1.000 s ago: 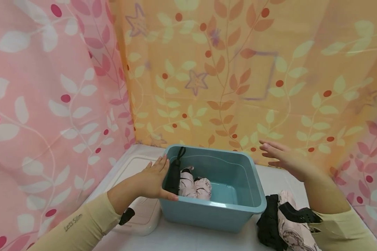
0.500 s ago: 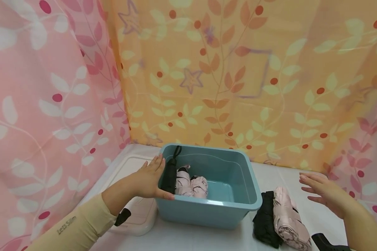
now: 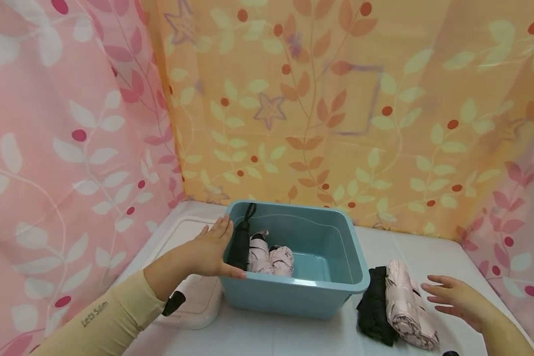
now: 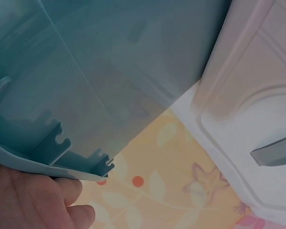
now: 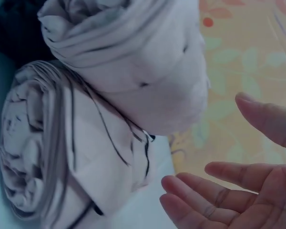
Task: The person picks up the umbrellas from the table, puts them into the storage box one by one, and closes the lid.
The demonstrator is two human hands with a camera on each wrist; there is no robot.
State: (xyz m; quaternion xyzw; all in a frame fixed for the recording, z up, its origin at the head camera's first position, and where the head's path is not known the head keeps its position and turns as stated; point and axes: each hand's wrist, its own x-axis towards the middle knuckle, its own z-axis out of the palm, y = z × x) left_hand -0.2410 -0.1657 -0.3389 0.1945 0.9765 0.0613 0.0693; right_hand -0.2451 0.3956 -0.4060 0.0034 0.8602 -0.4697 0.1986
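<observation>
A blue-green plastic bin [image 3: 289, 296] stands in the middle of the head view. My left hand [image 3: 209, 249] rests on its left rim, fingers straight and thumb at the near corner. Inside, at the left, are a black folded umbrella [image 3: 240, 247] with a wrist loop and two pink rolled umbrellas [image 3: 259, 254]. My right hand [image 3: 458, 301] holds nothing, fingers spread and slightly bent, just right of two pink rolled umbrellas [image 3: 405, 306] on the table. Left of these lies a black folded bundle [image 3: 376, 306], likely another umbrella. In the right wrist view, a gap separates my fingers [image 5: 219, 191] from the pink rolls.
A white lid [image 3: 200, 306] with a raised edge lies left of the bin, partly under my left arm. The table has a white cover [image 3: 293, 341]. Patterned cloth hangs behind as an orange backdrop [image 3: 311, 99] and at the left in pink [image 3: 71, 148].
My right hand has moved right and down, from beyond the bin's right side to beside the pink rolled umbrellas. My left hand stays on the bin's rim. The head view has shifted slightly.
</observation>
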